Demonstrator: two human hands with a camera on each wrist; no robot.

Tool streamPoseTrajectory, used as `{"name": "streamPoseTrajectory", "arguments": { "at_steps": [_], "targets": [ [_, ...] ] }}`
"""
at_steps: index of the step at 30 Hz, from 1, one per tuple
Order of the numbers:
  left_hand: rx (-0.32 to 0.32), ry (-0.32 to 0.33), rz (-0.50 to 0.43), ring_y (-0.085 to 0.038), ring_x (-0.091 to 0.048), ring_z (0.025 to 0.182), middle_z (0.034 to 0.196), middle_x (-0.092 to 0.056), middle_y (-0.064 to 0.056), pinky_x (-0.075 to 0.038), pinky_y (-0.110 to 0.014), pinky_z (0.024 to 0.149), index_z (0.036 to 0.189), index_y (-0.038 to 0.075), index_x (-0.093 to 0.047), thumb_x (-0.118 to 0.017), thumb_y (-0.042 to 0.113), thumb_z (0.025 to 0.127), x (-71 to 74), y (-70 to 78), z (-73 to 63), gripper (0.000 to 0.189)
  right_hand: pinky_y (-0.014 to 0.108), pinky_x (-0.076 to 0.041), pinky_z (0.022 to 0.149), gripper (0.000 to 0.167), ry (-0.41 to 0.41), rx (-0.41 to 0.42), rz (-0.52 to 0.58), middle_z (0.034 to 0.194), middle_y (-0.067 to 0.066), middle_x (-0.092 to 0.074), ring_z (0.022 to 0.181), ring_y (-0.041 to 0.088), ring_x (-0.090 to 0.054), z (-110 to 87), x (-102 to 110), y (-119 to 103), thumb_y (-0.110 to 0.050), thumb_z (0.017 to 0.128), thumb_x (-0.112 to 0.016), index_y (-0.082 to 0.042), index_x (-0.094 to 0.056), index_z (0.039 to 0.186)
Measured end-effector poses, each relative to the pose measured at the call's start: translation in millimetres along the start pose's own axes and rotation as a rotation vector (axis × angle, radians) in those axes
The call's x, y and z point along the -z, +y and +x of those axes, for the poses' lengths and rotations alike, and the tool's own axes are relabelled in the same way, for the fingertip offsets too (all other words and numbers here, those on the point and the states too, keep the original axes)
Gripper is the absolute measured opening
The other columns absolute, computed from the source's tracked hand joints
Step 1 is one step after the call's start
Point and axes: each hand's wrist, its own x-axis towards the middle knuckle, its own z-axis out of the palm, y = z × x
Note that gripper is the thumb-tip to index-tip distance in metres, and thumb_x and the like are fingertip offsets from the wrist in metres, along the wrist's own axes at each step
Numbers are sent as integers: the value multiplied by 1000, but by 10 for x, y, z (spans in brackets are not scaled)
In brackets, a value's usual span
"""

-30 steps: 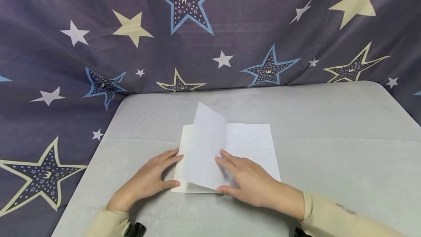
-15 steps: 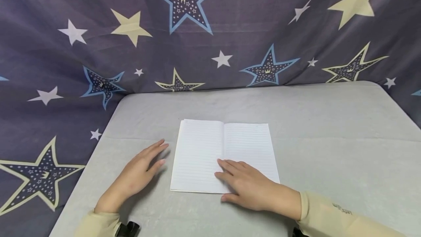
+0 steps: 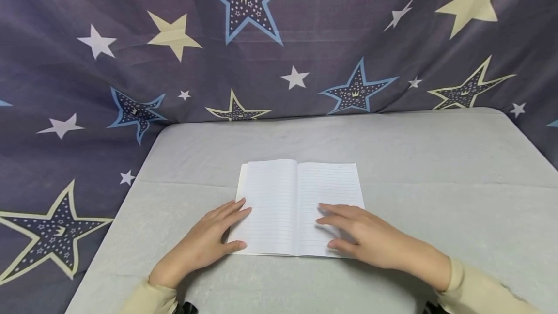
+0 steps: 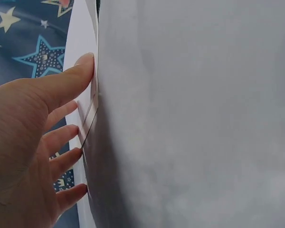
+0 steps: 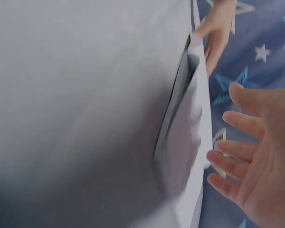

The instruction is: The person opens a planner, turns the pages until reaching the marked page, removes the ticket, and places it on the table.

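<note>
Notebook [image 3: 272, 183] lies open, lined pages up, on the grey surface [image 3: 427, 159], left hand [image 3: 207, 236] touching its left edge, fingers spread, gripping nothing; right hand [image 3: 368, 236] hovers over the right page, loosely extended, unladen; starred cloth [image 3: 322, 23] behind.

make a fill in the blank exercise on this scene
1. The notebook is ____ rather than closed.
2. The left hand is at the notebook's ____ side.
3. The right hand hovers over the notebook's ____ half.
4. The biggest shapes on the dark cloth are ____.

Missing words: open; left; right; stars
</note>
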Motion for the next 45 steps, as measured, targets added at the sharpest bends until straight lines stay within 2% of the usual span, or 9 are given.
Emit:
{"name": "streamPoseTrajectory", "arguments": {
  "at_steps": [6,9,16,28,32,37,41,45],
  "targets": [
    [-18,-14,3,-34,-35,142,157,-37,-7,-31,-58,112,147,16,-50,-78,40,83,6,-34,11,73,59,-37,107,58,-37,-136,50,150,12,-46,137,37,-41,-287,115,253,-39,85,-77,-14,-61,135],
    [-20,-18,-4,-34,-35,142,156,-38,-7,-32,-58,111,146,16,-51,-79,39,83,14,-38,16,73,61,-34,107,68,-56,-172,55,153,13,-42,140,40,-36,-384,114,340,-42,80,-81,-12,-59,137],
    [-17,-28,-26,-34,-33,143,157,-37,-8,-30,-58,112,146,15,-51,-79,36,83,22,-22,17,72,60,-36,105,76,-40,-154,12,155,11,-39,140,39,-36,-473,75,405,-43,75,-83,-11,-58,139],
    [0,-43,-43,-34,-30,144,158,-35,-7,-29,-58,113,148,17,-49,-78,37,84,18,-23,15,73,56,-45,99,55,91,-142,-54,144,10,-53,130,35,-50,-423,14,376,-34,75,-86,-16,-70,125],
    [0,-42,-44,-36,-31,144,158,-35,-7,-29,-59,112,148,17,-49,-77,38,84,20,-27,3,72,58,-43,100,66,141,-203,-58,145,15,-50,129,38,-50,-385,15,333,-39,77,-85,-11,-63,133],
    [-2,-42,-46,-36,-31,144,158,-35,-8,-28,-60,112,148,17,-49,-77,38,85,19,-26,-4,72,58,-38,106,93,212,-321,-4,149,21,-44,133,42,-45,-301,76,242,-44,78,-82,-1,-39,149],
    [-2,-43,-52,-36,-30,144,158,-35,-7,-28,-59,113,148,17,-49,-77,37,84,17,-22,9,73,57,-38,107,87,197,-363,66,150,16,-44,135,39,-44,-220,130,117,-49,86,-73,-6,-36,152],
    [0,-39,-51,-36,-30,144,158,-35,-7,-28,-60,112,148,17,-49,-77,38,85,18,-20,4,72,55,-37,108,76,178,-294,101,152,8,-44,136,34,-44,-109,106,-25,-48,91,-68,-13,-40,152]
  ]
}}
